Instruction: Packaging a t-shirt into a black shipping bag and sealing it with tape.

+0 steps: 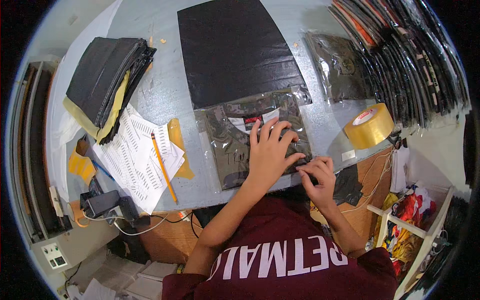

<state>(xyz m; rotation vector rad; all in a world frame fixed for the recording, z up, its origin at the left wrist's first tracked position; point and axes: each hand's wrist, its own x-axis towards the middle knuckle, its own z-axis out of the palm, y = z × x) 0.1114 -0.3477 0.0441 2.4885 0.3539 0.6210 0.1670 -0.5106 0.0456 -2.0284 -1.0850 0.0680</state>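
A folded camouflage shirt in a clear plastic bag (227, 145) lies on the grey table (165, 95) near its front edge. Its far end is tucked under a large black sheet (235, 50). My left hand (270, 152) lies flat on the bagged shirt with its fingers spread, pressing it down. My right hand (319, 175) is at the bag's near right corner by the table edge, thumb and fingers pinched on the plastic there. Both forearms come up from a maroon shirt at the bottom.
A roll of tan packing tape (369, 125) stands to the right. Another bagged garment (342, 65) and a row of packed garments (415, 55) lie at the back right. On the left are stacked black bags (107, 75), printed papers (135, 160) and a pencil (162, 167).
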